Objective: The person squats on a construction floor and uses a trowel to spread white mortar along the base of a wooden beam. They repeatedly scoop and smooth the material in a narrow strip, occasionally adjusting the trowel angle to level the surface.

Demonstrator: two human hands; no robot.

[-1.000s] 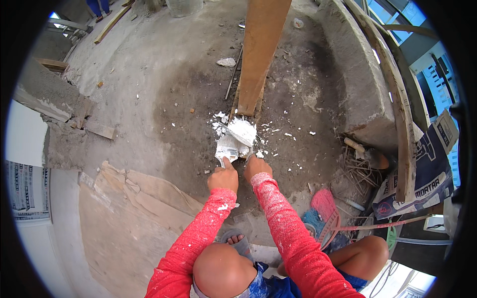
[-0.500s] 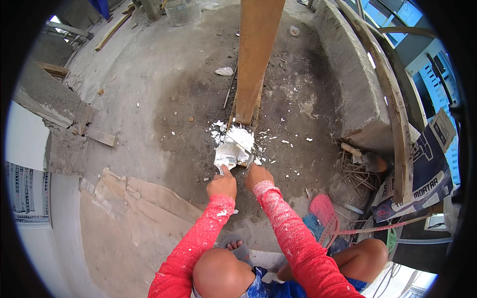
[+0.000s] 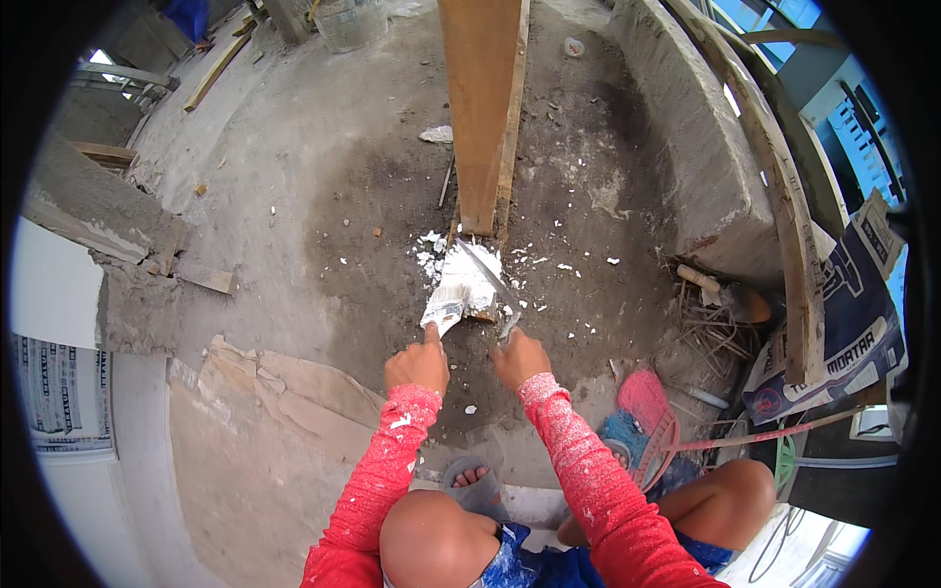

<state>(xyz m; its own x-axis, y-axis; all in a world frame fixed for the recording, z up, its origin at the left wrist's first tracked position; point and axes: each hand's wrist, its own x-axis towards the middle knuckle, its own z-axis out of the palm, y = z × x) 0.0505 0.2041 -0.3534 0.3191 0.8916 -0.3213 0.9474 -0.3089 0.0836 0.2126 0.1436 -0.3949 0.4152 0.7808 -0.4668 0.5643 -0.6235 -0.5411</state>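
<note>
My left hand is closed on a paintbrush coated in white, its bristles against the white-covered end of a board. In my right hand is a knife, the fingers wrapped round its handle. Its long narrow blade slants up and left over the white crumbly material. Just beyond, a tall brown wooden board rises from the same spot. White flakes lie scattered on the floor around both tools.
A rough concrete ledge and a long timber run along the right. Nearby are a printed bag, a pink mesh item and a pile of sticks. Torn cardboard lies left; a bucket stands far off.
Both hands have drawn slightly nearer to me and apart. The knife blade has tilted and shows more clearly beside the brush. The view has shifted a little.
</note>
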